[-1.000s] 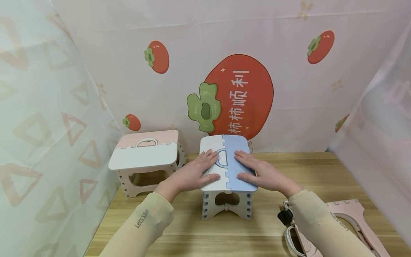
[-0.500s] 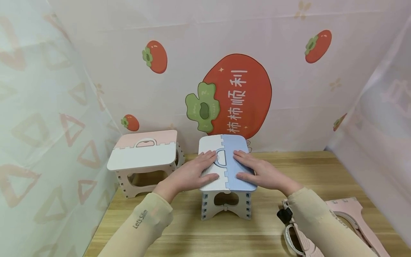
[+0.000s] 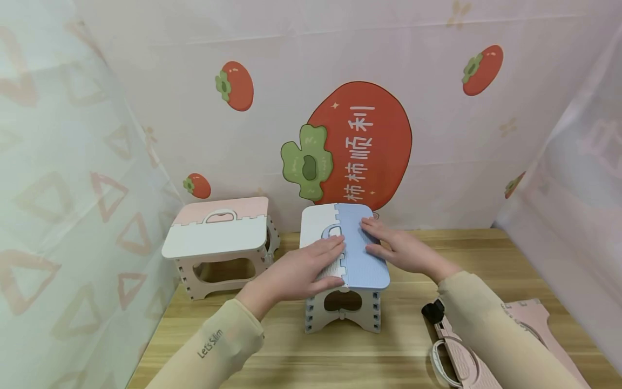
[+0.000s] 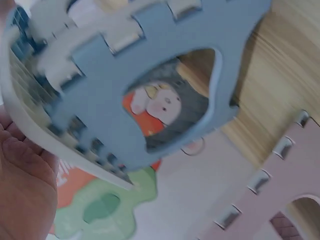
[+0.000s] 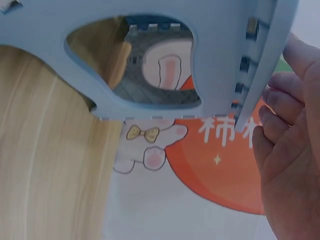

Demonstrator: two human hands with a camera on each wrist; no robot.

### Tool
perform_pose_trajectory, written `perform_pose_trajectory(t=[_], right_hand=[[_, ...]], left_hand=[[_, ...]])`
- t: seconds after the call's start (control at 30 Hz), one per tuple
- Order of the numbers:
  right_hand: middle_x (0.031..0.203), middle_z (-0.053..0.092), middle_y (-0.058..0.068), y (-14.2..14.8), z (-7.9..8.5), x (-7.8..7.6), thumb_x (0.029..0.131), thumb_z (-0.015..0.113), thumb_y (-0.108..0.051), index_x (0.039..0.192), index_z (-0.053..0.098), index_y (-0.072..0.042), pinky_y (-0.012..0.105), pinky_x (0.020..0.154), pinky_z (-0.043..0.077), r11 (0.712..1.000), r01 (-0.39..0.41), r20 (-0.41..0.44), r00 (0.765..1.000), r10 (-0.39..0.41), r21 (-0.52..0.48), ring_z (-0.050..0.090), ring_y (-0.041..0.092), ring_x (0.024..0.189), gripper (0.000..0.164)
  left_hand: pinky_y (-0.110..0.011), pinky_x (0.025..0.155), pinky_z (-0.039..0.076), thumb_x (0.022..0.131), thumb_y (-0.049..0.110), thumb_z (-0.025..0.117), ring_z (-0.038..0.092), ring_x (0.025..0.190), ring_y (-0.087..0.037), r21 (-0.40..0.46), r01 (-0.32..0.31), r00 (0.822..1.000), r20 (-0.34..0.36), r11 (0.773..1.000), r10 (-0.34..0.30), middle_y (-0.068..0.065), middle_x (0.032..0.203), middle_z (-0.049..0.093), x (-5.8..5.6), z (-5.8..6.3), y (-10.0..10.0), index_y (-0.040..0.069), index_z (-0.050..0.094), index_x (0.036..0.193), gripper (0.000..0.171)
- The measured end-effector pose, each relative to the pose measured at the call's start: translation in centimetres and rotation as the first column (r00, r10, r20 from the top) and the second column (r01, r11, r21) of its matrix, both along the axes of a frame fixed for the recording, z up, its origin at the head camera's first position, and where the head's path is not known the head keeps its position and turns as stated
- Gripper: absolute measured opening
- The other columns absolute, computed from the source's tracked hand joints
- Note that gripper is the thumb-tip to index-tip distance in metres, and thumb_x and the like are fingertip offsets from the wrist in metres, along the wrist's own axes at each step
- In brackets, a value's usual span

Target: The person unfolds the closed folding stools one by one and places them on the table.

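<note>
A folding step stool point(image 3: 362, 270), half white and half blue on top, stands upright on its unfolded legs against the back wall. My left hand point(image 3: 303, 270) lies over the white half, its straight fingers reaching the middle seam and partly covering the stool's blue carry handle point(image 3: 330, 229). At the blue half's right edge, my right hand point(image 3: 400, 246) rests with fingers extended. Both wrist views look past the top's rim at blue leg panels point(image 4: 107, 82) with large cut-outs. Fingers are partly hidden behind that rim in each.
To the left stands an unfolded pink and white step stool point(image 3: 218, 237). A folded pink stool point(image 3: 468, 359) lies at the front right, partly under my right sleeve, a black clip-like piece point(image 3: 432, 310) at its end. Printed sheeting point(image 3: 437, 189) walls the wooden table point(image 3: 272, 359).
My left hand has slid right across the top to the seam, over part of the handle. The right hand has shifted right and slightly back to the blue edge. The stool stays put.
</note>
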State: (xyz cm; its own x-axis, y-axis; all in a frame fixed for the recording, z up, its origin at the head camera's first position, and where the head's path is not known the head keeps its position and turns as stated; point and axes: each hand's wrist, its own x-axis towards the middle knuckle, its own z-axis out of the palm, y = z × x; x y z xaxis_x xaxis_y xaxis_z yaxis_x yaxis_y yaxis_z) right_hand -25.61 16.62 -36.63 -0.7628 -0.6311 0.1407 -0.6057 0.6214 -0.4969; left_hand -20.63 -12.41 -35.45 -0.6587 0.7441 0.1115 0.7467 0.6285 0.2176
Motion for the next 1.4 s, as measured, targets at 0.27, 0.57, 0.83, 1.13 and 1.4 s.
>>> perform_pose_trajectory(t=[0.27,0.57,0.83,1.13,1.4], right_hand=[[0.165,0.03,0.016,0.7,0.3,-1.5,0.103,0.063,-0.032,0.159,0.035,-0.006,0.058,0.119,0.033,0.999,0.025,0.014,1.0,-0.025,0.023,0.03,0.037,0.151,0.068],[0.168,0.023,0.015,0.5,0.8,-2.6,0.105,0.058,-0.032,0.16,0.031,-0.007,0.06,0.12,0.03,0.997,0.031,0.038,0.999,-0.034,0.065,0.024,0.038,0.153,0.066],[0.17,0.019,0.011,-0.2,0.7,-3.4,0.108,0.051,-0.035,0.162,0.028,-0.01,0.057,0.124,0.022,0.993,0.015,0.048,0.999,-0.02,0.116,0.015,0.033,0.157,0.064],[0.169,0.023,0.008,-0.4,0.1,-3.5,0.108,0.049,-0.038,0.162,0.028,-0.012,0.056,0.125,0.022,0.987,0.033,0.045,0.998,-0.041,0.158,0.017,0.032,0.157,0.063],[0.168,0.026,0.012,-0.3,0.1,-3.1,0.108,0.049,-0.04,0.161,0.031,-0.01,0.058,0.123,0.026,0.985,0.044,0.02,0.999,-0.048,0.169,0.021,0.035,0.155,0.063]], left_hand=[[-0.033,0.124,0.027,0.103,0.054,0.054,0.029,0.153,-0.019,-0.043,0.12,0.989,-0.083,0.992,-0.123,-0.005,0.166,0.031,1.6,0.2,1.9,0.008,0.036,0.159,0.075],[-0.032,0.126,0.022,0.104,0.053,0.05,0.031,0.152,-0.019,-0.158,0.22,0.95,-0.188,0.963,-0.248,-0.006,0.165,0.034,3.1,0.0,3.9,0.007,0.037,0.158,0.072],[-0.032,0.126,0.021,0.104,0.057,0.049,0.032,0.152,-0.016,-0.232,0.219,0.928,-0.25,0.948,-0.275,-0.004,0.164,0.036,3.8,-0.4,4.8,0.01,0.04,0.157,0.072],[-0.032,0.127,0.02,0.103,0.054,0.052,0.033,0.151,-0.016,-0.219,0.22,0.919,-0.279,0.951,-0.277,-0.003,0.163,0.039,3.9,-0.9,4.6,0.01,0.041,0.157,0.07],[-0.032,0.126,0.023,0.104,0.049,0.054,0.037,0.15,-0.017,-0.189,0.249,0.917,-0.271,0.95,-0.294,-0.003,0.16,0.043,3.8,-0.8,4.0,0.01,0.045,0.154,0.065]])
